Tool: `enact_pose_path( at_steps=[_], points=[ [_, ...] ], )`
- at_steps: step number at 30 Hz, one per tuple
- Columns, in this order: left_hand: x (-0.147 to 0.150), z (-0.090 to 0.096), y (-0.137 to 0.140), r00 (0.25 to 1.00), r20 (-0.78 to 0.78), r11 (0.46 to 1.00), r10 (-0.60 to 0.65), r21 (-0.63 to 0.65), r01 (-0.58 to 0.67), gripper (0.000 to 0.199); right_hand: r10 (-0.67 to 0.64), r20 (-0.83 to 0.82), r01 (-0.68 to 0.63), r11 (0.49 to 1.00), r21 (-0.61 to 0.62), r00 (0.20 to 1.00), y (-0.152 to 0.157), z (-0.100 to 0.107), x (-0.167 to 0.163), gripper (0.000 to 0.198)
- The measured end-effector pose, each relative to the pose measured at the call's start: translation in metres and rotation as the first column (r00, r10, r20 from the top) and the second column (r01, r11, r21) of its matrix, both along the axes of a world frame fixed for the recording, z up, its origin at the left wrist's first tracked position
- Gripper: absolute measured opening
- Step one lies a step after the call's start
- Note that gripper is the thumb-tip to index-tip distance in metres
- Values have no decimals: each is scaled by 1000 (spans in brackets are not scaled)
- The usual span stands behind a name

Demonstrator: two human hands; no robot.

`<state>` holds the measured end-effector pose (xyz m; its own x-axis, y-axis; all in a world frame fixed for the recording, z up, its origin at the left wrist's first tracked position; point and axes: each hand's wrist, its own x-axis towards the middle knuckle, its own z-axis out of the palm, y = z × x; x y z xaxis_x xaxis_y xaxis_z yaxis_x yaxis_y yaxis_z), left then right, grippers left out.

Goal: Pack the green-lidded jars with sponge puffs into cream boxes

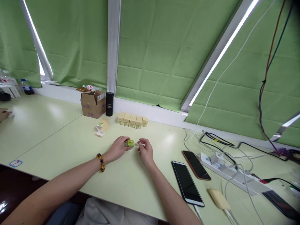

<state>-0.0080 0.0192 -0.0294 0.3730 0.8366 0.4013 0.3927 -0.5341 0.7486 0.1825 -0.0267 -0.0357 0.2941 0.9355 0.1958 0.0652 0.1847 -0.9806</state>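
Observation:
My left hand (117, 147), with a beaded bracelet at the wrist, grips a small squarish jar with a shiny green lid (130, 143) between thumb and fingers. The jar's lower part looks clear and is partly hidden by the fingers. Just to the right, my right hand (145, 151) has its fingers curled and thumb against them, apart from the lid. Whether something thin is in that pinch is too small to tell. Beyond my left hand lies an opened cream carton (102, 126) with a green label. Several similar small cartons (132, 121) stand in a row behind.
A cardboard box (93, 104) and a black tumbler (109, 104) stand at the back. To the right lie two phones, one white-framed (188, 182) and one orange-edged (197, 165), beside a power strip (232, 172) with tangled cables. Another person's hand (4, 114) shows far left.

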Motion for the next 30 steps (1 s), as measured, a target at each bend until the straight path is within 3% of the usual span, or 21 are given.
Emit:
enact_pose_path(
  at_steps=[5, 9, 14, 16, 18, 20, 22, 24, 27, 30],
  points=[
    [0, -1, -2, 998, -61, 1000, -2, 13, 3, 45, 0, -14, 0, 1000, 0, 1000, 3, -3, 2, 30],
    [0, 7, -7, 995, -92, 991, 46, 127, -35, 60, -24, -28, 25, 1000, 15, 999, 6, -6, 6, 30],
    [-11, 30, 12, 961, -22, 937, 276, 228, -264, 56, -36, -70, 35, 999, -13, 997, 8, -8, 9, 30],
    [-21, 41, 27, 908, 3, 890, 419, 194, -412, 52, -38, -91, 36, 999, -26, 995, 8, -7, 9, 31],
    [-34, 51, 43, 820, -13, 811, 572, 156, -563, 51, -41, -113, 38, 999, -29, 993, 8, -6, 10, 32],
    [-49, 58, 57, 719, -100, 725, 688, 130, -676, 55, -44, -127, 40, 999, -29, 991, 7, -5, 9, 33],
    [-66, 63, 69, 646, -210, 678, 734, 166, -716, 63, -51, -123, 47, 998, -37, 991, 7, -3, 9, 33],
    [-82, 65, 80, 622, -314, 690, 717, 193, -698, 70, -60, -108, 56, 997, -48, 992, 6, -2, 8, 32],
    [-98, 62, 92, 636, -412, 731, 653, 123, -671, 76, -72, -81, 69, 997, -42, 994, 5, -1, 8, 31],
    [-103, 56, 97, 632, -493, 754, 598, 80, -651, 69, -100, -51, 100, 995, 1, 994, 5, -1, 9, 30]
  ],
)
